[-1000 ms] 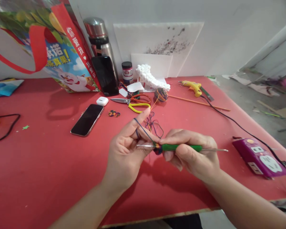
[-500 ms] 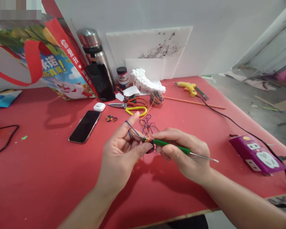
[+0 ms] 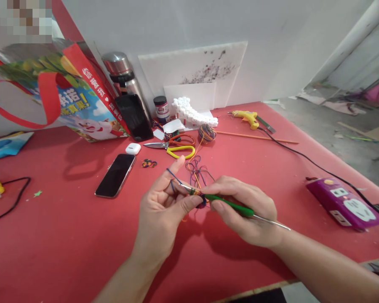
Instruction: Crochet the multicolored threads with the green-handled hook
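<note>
My right hand [image 3: 246, 210] is closed on the green grip of a crochet hook [image 3: 232, 205], whose bare metal end sticks out past the palm. My left hand [image 3: 164, 210] pinches a small dark multicoloured piece of crochet [image 3: 202, 200] between thumb and fingers. Blue yarn [image 3: 174, 176] loops over its raised index finger. The hook's metal tip lies by this yarn, with several loops on the shaft. Loose strands of multicoloured yarn [image 3: 197, 168] lie behind my hands and lead back to a yarn ball [image 3: 207, 133].
Scissors [image 3: 180, 150], a finished-looking crochet bit [image 3: 149, 163], a phone [image 3: 115, 174] and a white earbud case [image 3: 133, 148] lie beyond my left hand. A purple power strip [image 3: 345, 204] sits at right. A yellow glue gun [image 3: 246, 118], steel flask [image 3: 121, 73] and printed bag [image 3: 88, 109] stand farther back.
The camera view has shifted slightly, so the table things appear lower. Both hands keep their grips, and the hook's tip shows a little more clearly beside the blue yarn.
</note>
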### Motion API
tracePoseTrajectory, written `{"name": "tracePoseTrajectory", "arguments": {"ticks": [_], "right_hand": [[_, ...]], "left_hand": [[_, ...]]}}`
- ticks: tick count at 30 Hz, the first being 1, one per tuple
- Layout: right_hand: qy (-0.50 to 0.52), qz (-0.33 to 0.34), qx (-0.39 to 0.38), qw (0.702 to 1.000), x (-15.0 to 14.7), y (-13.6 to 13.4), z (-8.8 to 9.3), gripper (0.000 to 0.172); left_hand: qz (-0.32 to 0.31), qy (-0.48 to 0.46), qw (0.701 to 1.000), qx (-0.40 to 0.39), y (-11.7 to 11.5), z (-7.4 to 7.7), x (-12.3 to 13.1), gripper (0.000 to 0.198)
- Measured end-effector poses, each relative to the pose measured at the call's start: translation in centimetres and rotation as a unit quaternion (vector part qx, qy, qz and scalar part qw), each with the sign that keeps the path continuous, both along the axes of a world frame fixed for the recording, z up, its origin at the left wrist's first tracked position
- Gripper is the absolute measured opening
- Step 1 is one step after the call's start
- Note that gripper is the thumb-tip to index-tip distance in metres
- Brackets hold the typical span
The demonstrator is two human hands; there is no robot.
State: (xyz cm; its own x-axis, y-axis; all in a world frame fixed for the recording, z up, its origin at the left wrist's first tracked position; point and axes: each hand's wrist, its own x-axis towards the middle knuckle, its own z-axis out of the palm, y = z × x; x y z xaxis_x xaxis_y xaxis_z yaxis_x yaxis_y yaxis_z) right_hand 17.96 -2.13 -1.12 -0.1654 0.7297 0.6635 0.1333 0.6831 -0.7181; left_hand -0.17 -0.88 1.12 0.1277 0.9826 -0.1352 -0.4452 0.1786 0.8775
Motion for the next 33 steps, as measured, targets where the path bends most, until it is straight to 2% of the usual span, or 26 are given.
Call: {"name": "tracePoseTrajectory", "arguments": {"ticks": [17, 22, 28, 33], "right_hand": [[0.005, -0.055, -0.077, 0.995, -0.14, -0.31, -0.64, 0.015], [0.005, -0.057, -0.059, 0.997, -0.19, -0.36, -0.95, 0.017], [-0.021, -0.056, -0.03, 0.998, -0.13, -0.26, -0.41, 0.025], [-0.027, -0.047, -0.019, 0.998, -0.08, -0.04, -0.23, 0.022]], "left_hand": [[-0.019, 0.033, 0.999, 0.021, -0.24, -0.25, 0.09, 0.066], [-0.008, 0.062, 0.998, 0.032, -0.45, -0.26, 0.08, 0.068], [-0.004, 0.075, 0.996, 0.042, -0.63, -0.24, 0.0, 0.068], [0.001, 0.081, 0.996, 0.029, -0.56, -0.32, 0.07, 0.069]]}}
